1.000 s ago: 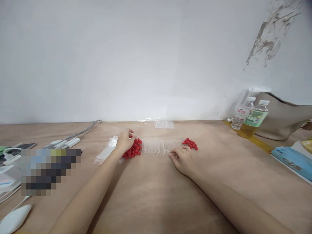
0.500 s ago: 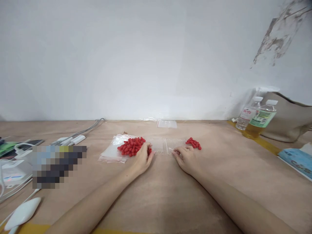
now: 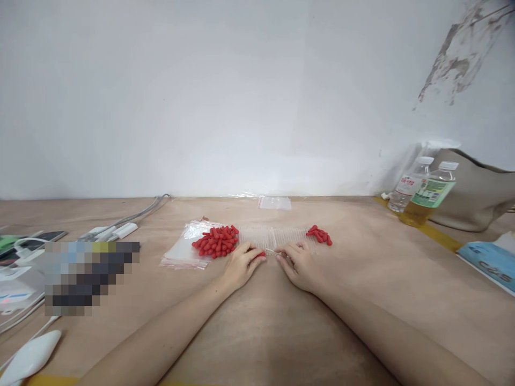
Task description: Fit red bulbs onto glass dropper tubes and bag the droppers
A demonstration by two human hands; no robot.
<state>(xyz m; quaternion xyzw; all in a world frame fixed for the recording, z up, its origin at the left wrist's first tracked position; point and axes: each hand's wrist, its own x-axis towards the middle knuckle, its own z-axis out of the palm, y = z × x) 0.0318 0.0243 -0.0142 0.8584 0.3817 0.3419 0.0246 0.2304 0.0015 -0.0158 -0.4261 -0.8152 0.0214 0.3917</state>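
Note:
Between the fingertips of my left hand (image 3: 242, 265) is a red rubber dropper bulb (image 3: 260, 254), mostly covered by the fingers. My right hand (image 3: 298, 264) pinches a thin clear dropper tube (image 3: 272, 251), its left end pointing at the bulb. Whether tube and bulb touch is too small to tell. Just beyond my hands lies a row of clear tubes (image 3: 255, 236), side by side. Left of it, a pile of red bulbs (image 3: 216, 241) rests partly on clear plastic bags (image 3: 180, 251). A smaller group of red pieces (image 3: 321, 236) lies at the row's right end.
A small clear bag (image 3: 274, 203) lies near the wall. Two bottles, one with yellow liquid (image 3: 426, 198), stand at the back right by a beige bag (image 3: 466, 195). A blue packet (image 3: 488, 265) is at the right edge. Cables and white chargers (image 3: 123, 231) occupy the left side.
My left hand has moved right and slightly nearer, away from the pile, with a red bulb in its fingers. My right hand has shifted slightly left with the tube, so the two hands are closer together.

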